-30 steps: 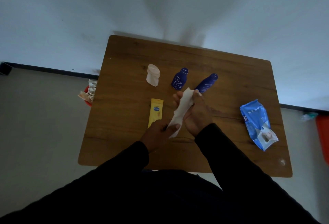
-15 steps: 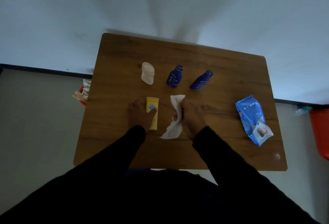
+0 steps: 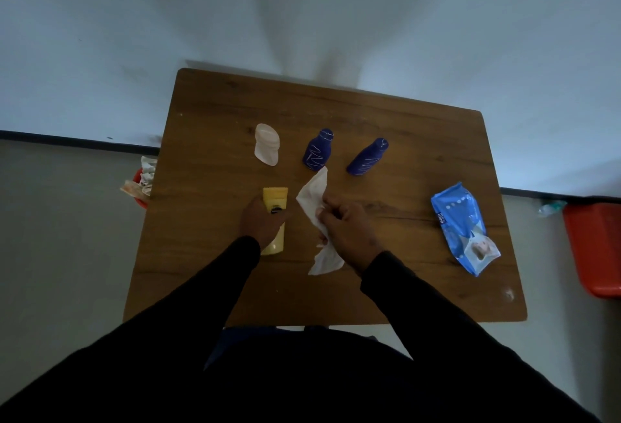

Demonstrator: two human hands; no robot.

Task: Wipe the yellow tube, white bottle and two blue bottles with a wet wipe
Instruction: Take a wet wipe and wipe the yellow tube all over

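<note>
A yellow tube (image 3: 276,199) lies on the wooden table (image 3: 403,140), and my left hand (image 3: 260,222) is wrapped around its middle. My right hand (image 3: 347,231) grips a crumpled white wet wipe (image 3: 314,195) just right of the tube; the wipe hangs out above and below my fingers. Farther back stand a white bottle (image 3: 267,148) and two blue bottles (image 3: 317,152) (image 3: 368,157) in a row. The wipe's top corner reaches close to the left blue bottle.
A blue wet-wipe pack (image 3: 462,224) with its flap open lies at the table's right side. A red bin (image 3: 594,247) stands on the floor to the right. Another red container holding used wipes (image 3: 142,180) sits by the table's left edge.
My left hand let go of the wipe, moved left and closed on the yellow tube. My right hand kept the wipe and lowered it toward the table.
</note>
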